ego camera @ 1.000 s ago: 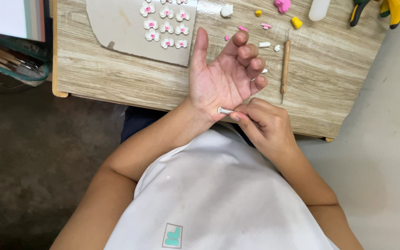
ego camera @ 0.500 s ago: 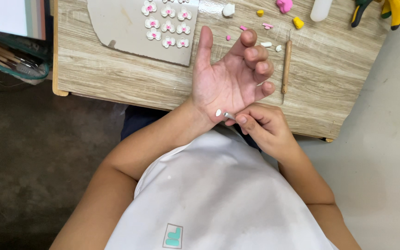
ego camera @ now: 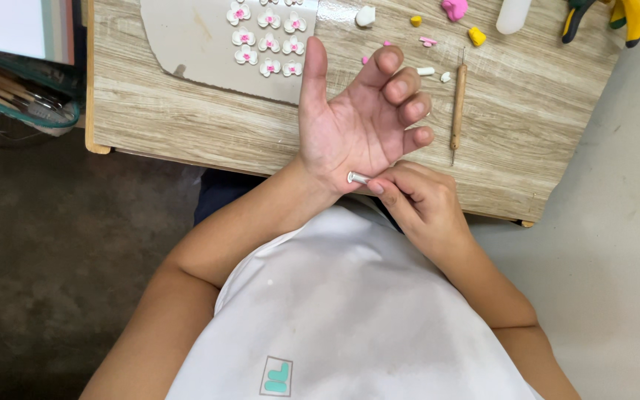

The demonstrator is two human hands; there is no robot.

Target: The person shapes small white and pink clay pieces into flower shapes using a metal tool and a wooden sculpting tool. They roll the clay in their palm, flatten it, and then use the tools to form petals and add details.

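The left hand (ego camera: 357,126) is held palm up over the wooden bench (ego camera: 187,126), its fingers loosely curled and nothing gripped in it. A small silvery metal tool (ego camera: 358,178) is pinched between the fingertips of the right hand (ego camera: 416,200), whose grip is pressed together around it; the tool's tip is laid against the heel of the left palm, at the 6 o'clock edge of that hand. A thin wooden-handled stylus (ego camera: 458,104) is seen lying on the bench at 3 o'clock from the left hand, just beside its fingertips. At 11 o'clock a grey sheet (ego camera: 187,44) is spread, and small white flowers with pink centres (ego camera: 264,41) are set on it in rows. Bits of pink, yellow and white clay (ego camera: 475,35) are scattered at 1 o'clock, well apart from the hands.
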